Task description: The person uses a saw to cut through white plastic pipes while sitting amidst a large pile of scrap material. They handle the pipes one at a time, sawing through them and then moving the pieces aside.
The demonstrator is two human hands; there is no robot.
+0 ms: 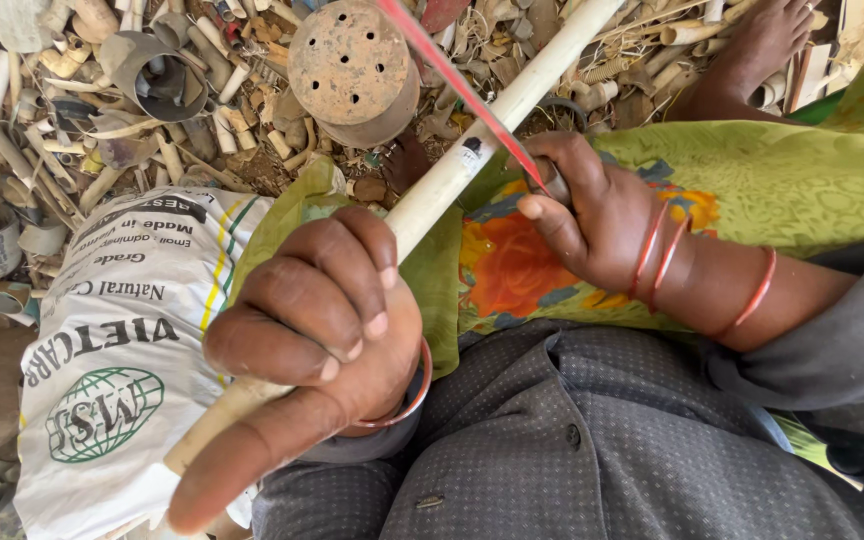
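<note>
My left hand (317,330) is wrapped around the near end of a long cream plastic pipe (472,150) that runs diagonally up to the top right. My right hand (592,215) grips the handle of a thin red saw blade (457,85). The blade crosses over the pipe just left of my right hand and slants up to the top centre. Red bangles sit on my right wrist, one on my left. My lap is covered by green and orange floral cloth (772,180) and a dark grey dotted shirt.
A white printed sack (122,340) lies at the lower left. A rusty round perforated cap (352,70) sits on a heap of cut pipe scraps (82,110) covering the ground. A bare foot (752,50) rests at the top right.
</note>
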